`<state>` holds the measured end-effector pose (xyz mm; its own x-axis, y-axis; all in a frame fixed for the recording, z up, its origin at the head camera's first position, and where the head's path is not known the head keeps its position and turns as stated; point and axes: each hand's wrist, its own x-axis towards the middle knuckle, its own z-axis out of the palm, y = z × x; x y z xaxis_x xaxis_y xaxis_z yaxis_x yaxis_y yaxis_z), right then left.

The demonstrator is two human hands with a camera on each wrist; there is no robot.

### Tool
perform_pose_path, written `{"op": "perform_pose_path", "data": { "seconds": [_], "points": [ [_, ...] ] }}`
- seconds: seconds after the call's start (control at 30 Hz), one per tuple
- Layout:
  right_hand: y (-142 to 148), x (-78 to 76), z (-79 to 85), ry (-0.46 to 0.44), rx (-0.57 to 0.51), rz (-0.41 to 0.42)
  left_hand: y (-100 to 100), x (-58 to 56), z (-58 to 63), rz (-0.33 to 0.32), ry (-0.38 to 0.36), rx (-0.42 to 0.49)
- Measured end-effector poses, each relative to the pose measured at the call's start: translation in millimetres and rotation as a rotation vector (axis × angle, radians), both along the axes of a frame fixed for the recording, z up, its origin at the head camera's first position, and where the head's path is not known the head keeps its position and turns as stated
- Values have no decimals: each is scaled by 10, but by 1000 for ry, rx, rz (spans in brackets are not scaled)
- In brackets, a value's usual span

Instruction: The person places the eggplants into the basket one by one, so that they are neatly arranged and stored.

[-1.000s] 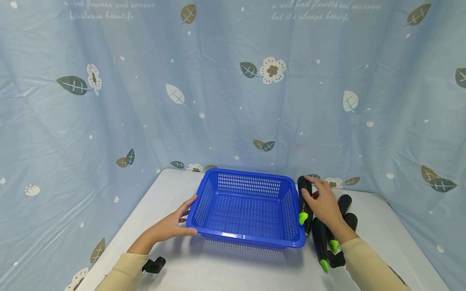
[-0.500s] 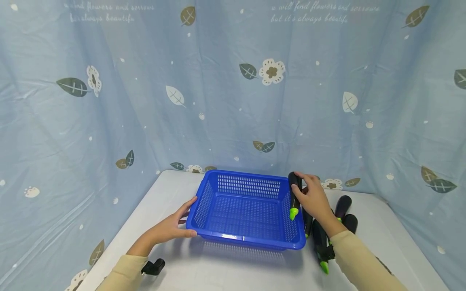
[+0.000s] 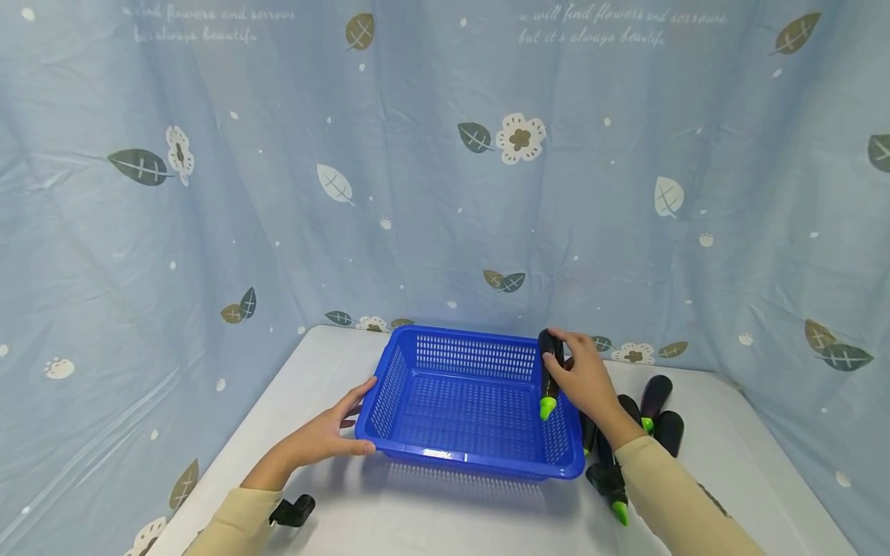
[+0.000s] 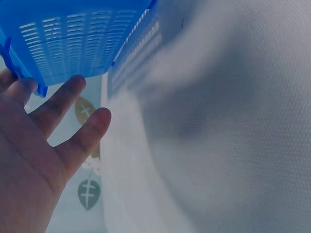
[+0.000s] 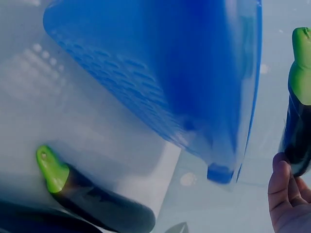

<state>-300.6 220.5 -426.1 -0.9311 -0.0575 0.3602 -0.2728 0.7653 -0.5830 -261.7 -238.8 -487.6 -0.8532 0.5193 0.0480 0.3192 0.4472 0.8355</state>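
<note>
A blue plastic basket [image 3: 480, 465] with slotted walls stands in the middle of the white table. At its left end, my left hand [image 3: 321, 437] rests against the rim with fingers spread and fairly straight; the left wrist view shows two fingers extended under the basket wall [image 4: 73, 46]. My right hand [image 3: 587, 380] pinches a dark eggplant [image 3: 548, 378] between thumb and fingers, over the basket's right side. Its bright green stem end points toward me. In the right wrist view this eggplant [image 5: 296, 121] is above the rim, partly cut off by the frame.
Several more eggplants [image 3: 656, 395] lie to the right of the basket, partly hidden by my right forearm. One eggplant [image 5: 107, 204] lies near the basket's outer wall. A patterned blue curtain [image 3: 431, 193] hangs behind the table [image 3: 334, 359].
My right hand has carried the eggplant leftward, from beside the basket's right rim to over its inside. The left hand and basket have stayed put.
</note>
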Motion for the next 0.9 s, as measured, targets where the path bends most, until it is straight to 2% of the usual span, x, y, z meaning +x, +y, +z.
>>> {"op": "perform_pose_path", "data": {
  "seconds": [0.33, 0.9],
  "points": [
    [-105, -1, 40, -40, -20, 16, 5, 14, 31, 5, 3, -10],
    [-170, -37, 153, -30, -8, 24, -4, 11, 22, 3, 12, -6]
  ]
}}
